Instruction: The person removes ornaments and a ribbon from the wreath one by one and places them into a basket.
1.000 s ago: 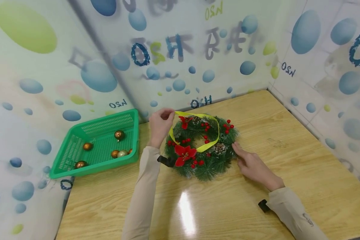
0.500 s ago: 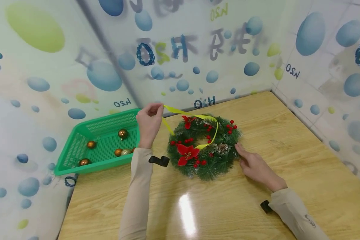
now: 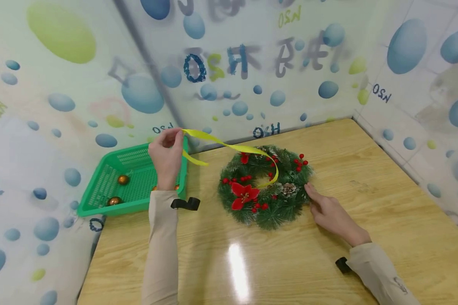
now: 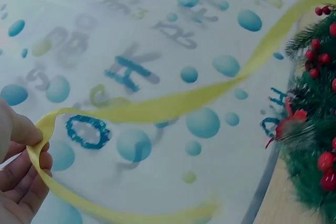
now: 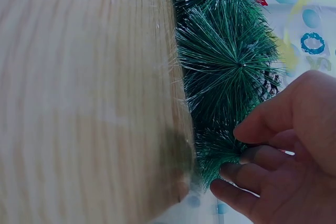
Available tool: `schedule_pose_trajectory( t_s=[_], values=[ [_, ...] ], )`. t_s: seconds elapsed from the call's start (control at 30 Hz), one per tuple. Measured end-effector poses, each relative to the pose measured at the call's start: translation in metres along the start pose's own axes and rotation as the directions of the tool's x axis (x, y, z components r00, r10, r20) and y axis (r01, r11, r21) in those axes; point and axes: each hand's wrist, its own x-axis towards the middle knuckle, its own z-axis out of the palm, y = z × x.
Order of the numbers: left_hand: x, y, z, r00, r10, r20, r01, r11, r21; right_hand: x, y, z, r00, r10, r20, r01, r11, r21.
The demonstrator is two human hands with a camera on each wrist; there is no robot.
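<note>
A green Christmas wreath (image 3: 275,212) with red poinsettias, berries and pine cones lies on the table. My left hand (image 3: 166,156) is raised beside it, in front of the green basket, pinching a yellow ribbon (image 3: 248,149) between thumb and fingers. From that pinch the ribbon stretches across to the wreath and curves down toward its centre hole, while a short free tail hangs below the fingers in the left wrist view. My right hand (image 3: 333,218) holds the wreath's right edge, thumb and fingers at the needles in the right wrist view; some fingertips are hidden by the greenery.
A green plastic basket (image 3: 133,208) stands at the table's back left, partly hidden by the left arm. Copper-coloured ball ornaments (image 3: 123,179) lie inside it. Walls patterned with droplets rise behind and beside the wooden table (image 3: 290,262).
My left hand has moved left and up, drawing the ribbon away from the wreath; its free tail has come off the greenery. The right hand stays at the wreath's edge.
</note>
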Motion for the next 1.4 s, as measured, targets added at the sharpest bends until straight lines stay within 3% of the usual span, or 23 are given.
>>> schedule_pose_trajectory(
  t_s=[0.2,0.5,1.03,1.4],
  values=[
    [0.009,-0.004,-0.036,0.998,-0.027,-0.056,0.026,1.000,-0.014,0.000,-0.003,0.000,1.000,-0.001,-0.002,0.001,1.000,-0.019],
    [0.020,-0.014,-0.085,0.988,-0.069,-0.141,0.075,0.996,0.039,0.001,-0.006,-0.001,1.000,0.008,0.000,-0.008,0.999,-0.040],
    [0.021,-0.056,-0.123,0.964,-0.206,-0.168,0.227,0.967,0.120,-0.001,-0.006,-0.005,0.998,0.053,0.034,-0.052,0.998,-0.044],
    [0.015,-0.094,-0.161,0.925,-0.305,-0.227,0.341,0.930,0.141,0.002,-0.010,-0.002,0.999,0.031,0.021,-0.030,0.998,-0.055]
  ],
)
